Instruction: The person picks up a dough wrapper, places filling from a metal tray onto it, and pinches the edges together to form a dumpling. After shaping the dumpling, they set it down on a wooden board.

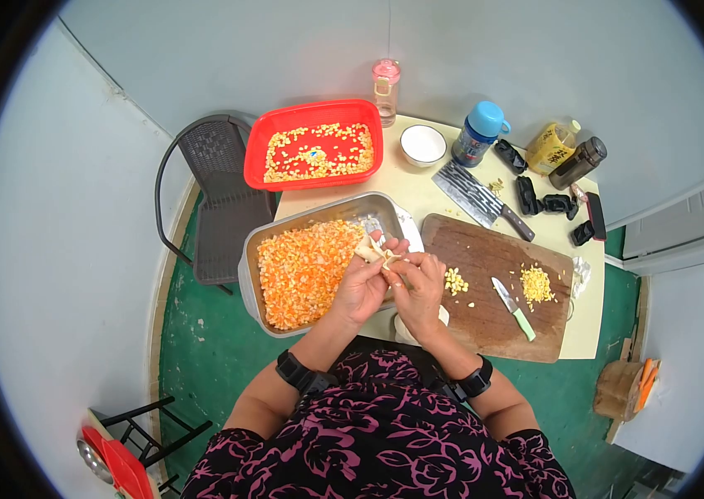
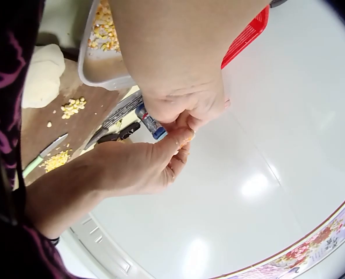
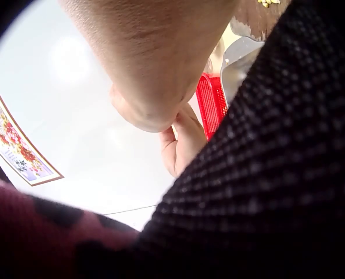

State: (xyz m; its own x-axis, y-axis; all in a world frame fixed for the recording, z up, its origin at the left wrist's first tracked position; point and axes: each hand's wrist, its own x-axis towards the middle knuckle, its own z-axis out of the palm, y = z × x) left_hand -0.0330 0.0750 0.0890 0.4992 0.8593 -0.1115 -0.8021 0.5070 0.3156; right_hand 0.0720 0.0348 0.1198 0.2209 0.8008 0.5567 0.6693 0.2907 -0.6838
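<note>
A folded piece of pale dough wrapper (image 1: 368, 249) is held between both hands over the right side of the metal pan. My left hand (image 1: 359, 291) cradles it with curled fingers, thumb along its side. My right hand (image 1: 420, 287) pinches the wrapper's edge between thumb and fingers. In the left wrist view orange bits of filling show at the fingertips of the right hand (image 2: 140, 168); the wrapper itself is mostly hidden there. Chopped orange and pale filling (image 1: 302, 270) fills much of the metal pan (image 1: 249, 287). In the right wrist view the forearm and sleeve block the work.
The cutting board (image 1: 485, 328) at right bears a green-handled knife (image 1: 515, 310) and chopped yellow bits (image 1: 537, 284). Pale dough (image 2: 43, 75) lies near my body. Beyond stand a red basket (image 1: 254, 150), a white bowl (image 1: 423, 146), a cleaver (image 1: 472, 193) and several bottles.
</note>
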